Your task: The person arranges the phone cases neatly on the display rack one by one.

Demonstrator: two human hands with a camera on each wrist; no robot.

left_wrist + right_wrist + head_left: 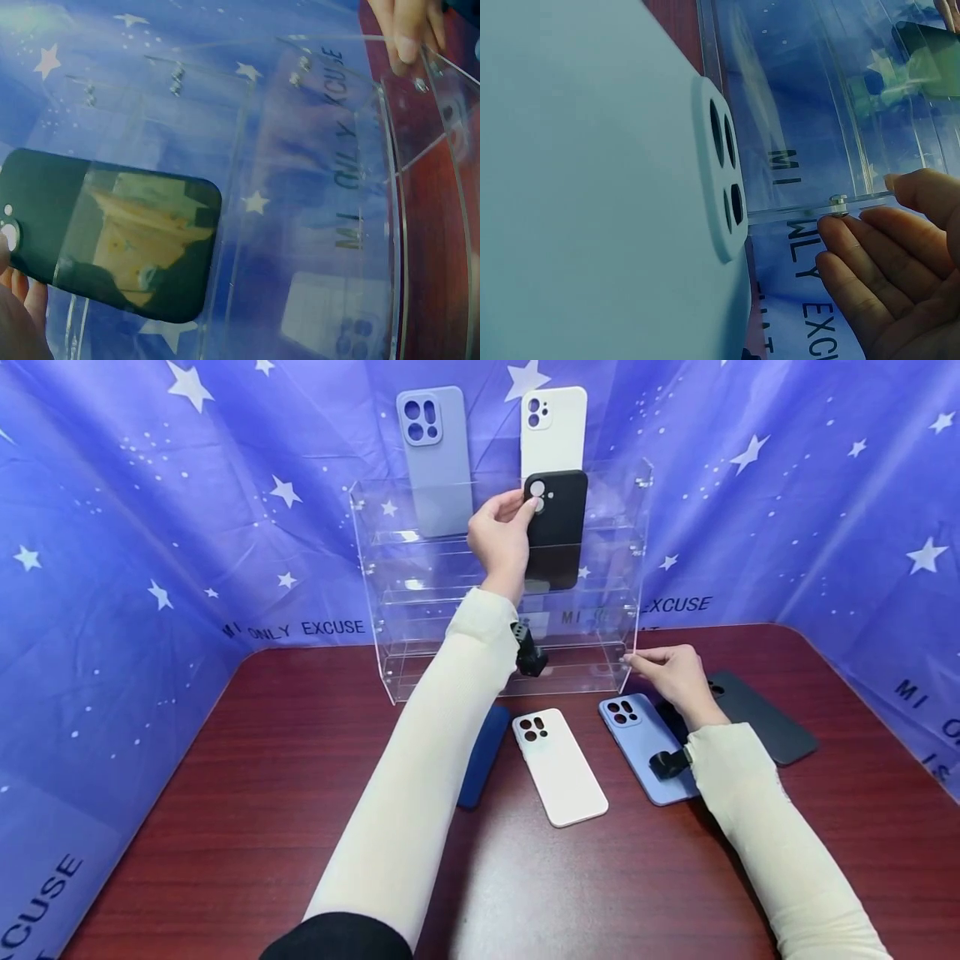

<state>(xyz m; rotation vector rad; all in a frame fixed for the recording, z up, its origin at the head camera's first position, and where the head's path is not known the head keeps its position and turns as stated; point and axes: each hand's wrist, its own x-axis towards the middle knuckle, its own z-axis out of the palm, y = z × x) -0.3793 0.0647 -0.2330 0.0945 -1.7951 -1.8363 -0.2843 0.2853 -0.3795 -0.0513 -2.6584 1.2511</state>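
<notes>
In the head view, the left hand (504, 539) pinches a black phone case (561, 522) by its camera end at a clear rack (435, 618), in front of an upright white case (558, 435). The right hand (675, 675) pinches the rack's lower side edge above the bench (225, 793).

In the left wrist view, the black case's lower part shows through clear plastic.

In the right wrist view, thumb and fingers lie on either side of the panel, near a metal bolt (838, 200).

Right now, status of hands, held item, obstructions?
Left hand pinches black rectangular phone case, partly in clear acrylic rack. Right hand pinches rack's side. Nothing visibly blocking.
</notes>
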